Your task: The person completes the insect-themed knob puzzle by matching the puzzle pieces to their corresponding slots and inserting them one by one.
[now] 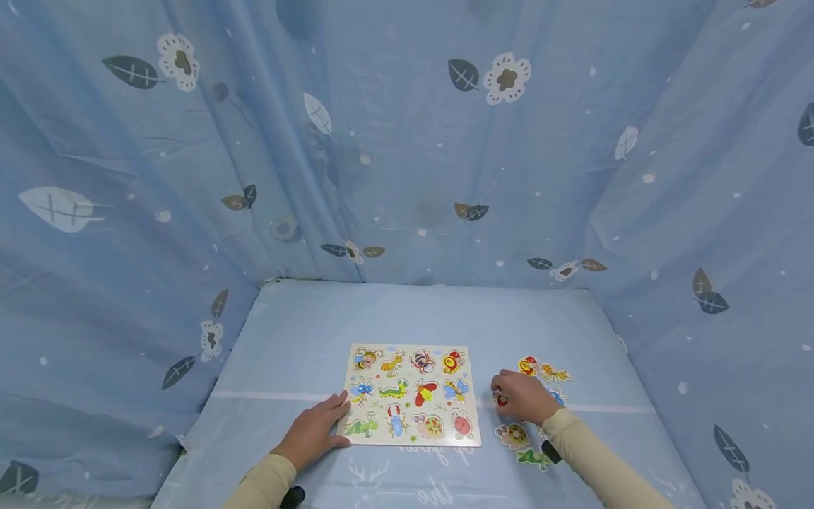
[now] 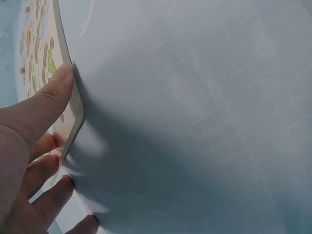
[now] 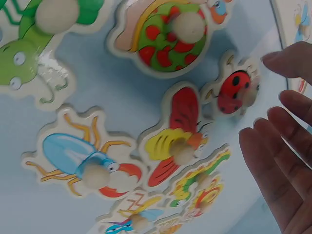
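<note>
A pale puzzle board [image 1: 445,442] printed with rows of insect pictures lies flat on the table. My left hand [image 1: 311,433] rests at its near left corner. In the left wrist view the thumb [image 2: 61,80] touches the board's edge, with the other fingers spread around the corner. Right of the board, my right hand [image 1: 524,397] hovers around a ladybug piece [image 3: 233,92] with a round knob. Thumb and fingers are parted on either side of this piece, with a visible gap in the right wrist view.
Several knobbed pieces lie right of the board, including a snail [image 3: 170,41], a green grasshopper [image 3: 29,58], a blue beetle [image 3: 68,153] and a red-winged insect [image 3: 184,112]. Blue patterned curtains [image 1: 407,155] surround the cloth-covered table [image 1: 305,318] at the back and sides.
</note>
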### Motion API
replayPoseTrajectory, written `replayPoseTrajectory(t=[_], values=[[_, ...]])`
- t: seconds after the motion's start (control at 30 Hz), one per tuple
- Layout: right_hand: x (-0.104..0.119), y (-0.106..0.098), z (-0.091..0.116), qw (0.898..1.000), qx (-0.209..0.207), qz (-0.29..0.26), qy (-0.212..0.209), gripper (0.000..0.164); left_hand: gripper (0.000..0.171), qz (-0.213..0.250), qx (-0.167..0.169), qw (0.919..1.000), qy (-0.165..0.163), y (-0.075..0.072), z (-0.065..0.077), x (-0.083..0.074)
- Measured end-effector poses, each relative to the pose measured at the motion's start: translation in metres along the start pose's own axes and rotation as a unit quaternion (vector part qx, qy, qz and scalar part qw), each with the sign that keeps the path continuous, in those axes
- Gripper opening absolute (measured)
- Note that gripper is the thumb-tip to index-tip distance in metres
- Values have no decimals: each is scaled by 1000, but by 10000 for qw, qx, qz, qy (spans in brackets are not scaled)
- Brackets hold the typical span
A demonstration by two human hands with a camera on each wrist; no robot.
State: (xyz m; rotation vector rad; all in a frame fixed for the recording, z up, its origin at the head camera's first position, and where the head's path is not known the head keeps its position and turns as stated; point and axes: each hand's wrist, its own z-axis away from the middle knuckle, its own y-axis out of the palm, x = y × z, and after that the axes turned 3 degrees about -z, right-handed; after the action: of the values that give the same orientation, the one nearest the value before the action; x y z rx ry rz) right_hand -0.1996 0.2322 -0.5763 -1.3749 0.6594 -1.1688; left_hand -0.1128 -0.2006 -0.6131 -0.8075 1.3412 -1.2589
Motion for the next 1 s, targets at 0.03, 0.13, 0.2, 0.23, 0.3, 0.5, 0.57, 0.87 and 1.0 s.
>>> replayPoseTrajectory(t=[0.03, 0.13, 0.2, 0.23, 0.3, 0.5, 0.57, 0.87, 1.0], values=[[-2, 1, 0, 10000, 26, -13, 38, 28, 84, 21, 14, 10000, -15, 0, 0, 0], [-6, 3, 0, 9998, 90, -157, 109, 23, 84, 60, 57, 10000, -41, -1, 0, -1], [-7, 3, 1, 9993, 132, -323, 106, 19, 84, 80, 80, 9999, -51, 0, 0, 0], [-8, 3, 1, 9990, 154, -416, 109, 17, 84, 89, 85, 9999, -55, 0, 1, 0], [-9, 4, 1, 9978, 204, -614, 132, 15, 85, 112, 83, 9999, -76, 0, 1, 0], [-14, 8, -3, 9966, 263, -761, 181, 13, 84, 76, 39, 10000, -52, 0, 1, -1], [-15, 9, -5, 9968, 268, -734, 166, 14, 83, 62, 29, 10000, -42, -2, 1, -2], [-18, 11, -11, 9980, 187, -610, -10, 14, 82, 130, 52, 9999, -82, -5, 1, -4], [-12, 10, -14, 9986, 137, -516, -68, 13, 83, 138, 66, 9999, -77, -4, 1, -3]])
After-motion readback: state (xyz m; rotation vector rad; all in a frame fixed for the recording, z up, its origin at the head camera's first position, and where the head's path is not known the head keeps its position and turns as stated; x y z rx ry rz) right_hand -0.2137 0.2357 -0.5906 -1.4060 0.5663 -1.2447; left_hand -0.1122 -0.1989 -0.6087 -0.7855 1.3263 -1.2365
